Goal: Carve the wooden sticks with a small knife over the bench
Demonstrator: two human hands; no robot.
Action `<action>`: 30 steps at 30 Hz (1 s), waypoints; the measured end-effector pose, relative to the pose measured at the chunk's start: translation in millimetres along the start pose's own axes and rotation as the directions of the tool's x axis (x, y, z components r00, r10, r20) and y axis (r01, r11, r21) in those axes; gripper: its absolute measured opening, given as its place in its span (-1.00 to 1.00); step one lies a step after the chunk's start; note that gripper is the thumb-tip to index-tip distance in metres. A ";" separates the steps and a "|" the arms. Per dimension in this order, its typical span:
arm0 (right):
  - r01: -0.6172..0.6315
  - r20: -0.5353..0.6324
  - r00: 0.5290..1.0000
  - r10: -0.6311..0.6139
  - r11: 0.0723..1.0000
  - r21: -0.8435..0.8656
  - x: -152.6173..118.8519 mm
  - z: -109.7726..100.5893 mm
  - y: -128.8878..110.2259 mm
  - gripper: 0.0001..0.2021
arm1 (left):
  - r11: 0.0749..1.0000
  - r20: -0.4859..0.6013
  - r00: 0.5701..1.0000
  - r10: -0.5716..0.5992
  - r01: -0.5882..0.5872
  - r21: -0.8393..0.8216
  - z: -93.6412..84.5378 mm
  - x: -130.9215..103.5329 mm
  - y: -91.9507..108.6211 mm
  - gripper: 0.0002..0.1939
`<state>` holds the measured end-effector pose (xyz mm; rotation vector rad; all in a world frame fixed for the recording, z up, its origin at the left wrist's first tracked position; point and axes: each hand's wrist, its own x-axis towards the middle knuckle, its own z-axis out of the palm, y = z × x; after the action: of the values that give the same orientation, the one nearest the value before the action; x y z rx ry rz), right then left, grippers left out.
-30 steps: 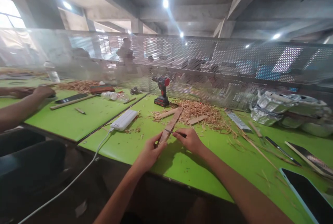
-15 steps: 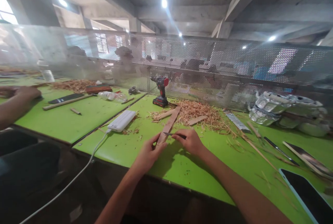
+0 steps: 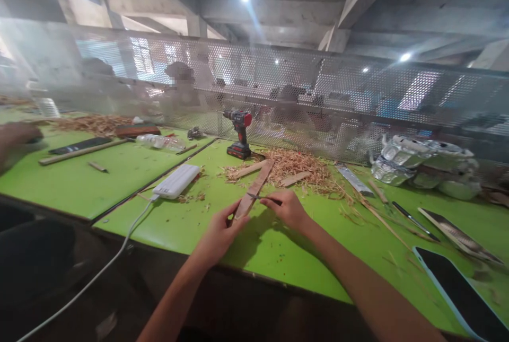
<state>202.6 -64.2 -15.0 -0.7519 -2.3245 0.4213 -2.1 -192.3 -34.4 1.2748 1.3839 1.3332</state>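
Observation:
My left hand is closed around the near end of a flat wooden strip, which slants up and away from me over the green table. In my right hand is a thin dark carving knife, pinched by its handle. Its blade lies across the strip, a little beyond my left fingers. Most of the knife's handle is hidden in my right hand. Behind the strip's far end spreads a heap of wood shavings, with a loose piece of wood on it.
A cordless drill stands behind the strip. To the left lies a white power bank with a cable over the table edge. A phone, a file-like tool and foil-wrapped bundles are at right. A co-worker's hand is far left.
The view has swung slightly right and down, so everything sits further left. The knife blade has moved a little further up the strip. Both hands keep their hold.

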 end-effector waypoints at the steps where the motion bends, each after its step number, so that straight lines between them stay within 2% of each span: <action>1: 0.018 0.016 1.000 -0.018 1.000 -0.001 -0.1 2.1 -2.7 -0.28 | 1.000 0.008 1.000 -0.001 0.001 0.000 -0.5 -0.1 0.8 -0.12; 7: -0.020 0.033 0.999 0.021 1.000 -0.023 2.8 1.7 0.1 -0.40 | 0.999 0.038 0.999 -0.010 0.009 0.030 -1.1 -0.4 7.4 -0.15; 13: -0.121 -0.109 0.987 0.117 0.992 -0.035 3.2 -18.8 20.9 -0.32 | 0.998 0.034 0.999 0.038 -0.040 0.046 -1.4 -1.9 8.3 -0.26; 16: -0.127 -0.046 0.991 0.127 0.992 -0.010 1.2 -14.8 16.1 -0.33 | 0.999 0.026 1.000 0.017 -0.018 0.042 -1.9 -2.0 6.9 -0.21; 18: -0.080 0.045 0.996 0.079 0.997 0.017 0.3 -5.3 6.4 -0.33 | 1.000 0.015 1.000 -0.010 0.010 0.030 -2.3 -1.9 6.3 -0.12; 20: -0.021 0.077 0.997 0.020 1.000 0.020 0.2 3.0 -2.8 -0.33 | 1.000 0.010 1.000 -0.022 0.022 0.020 -2.4 -1.6 6.4 -0.08; 24: -0.002 0.040 0.999 0.002 1.000 -0.022 1.5 1.2 -3.2 -0.33 | 1.000 0.026 1.000 -0.009 0.008 0.023 -1.4 -1.2 8.8 -0.15; 30: -0.127 -0.043 0.991 0.125 0.990 -0.053 1.9 -17.0 16.5 -0.37 | 0.999 0.037 0.999 -0.003 0.002 0.033 -1.4 -2.3 9.9 -0.19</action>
<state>219.5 -48.4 -9.3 -0.9297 -2.2677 0.3953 -1.9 -195.5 -24.6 1.3134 1.3864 1.2836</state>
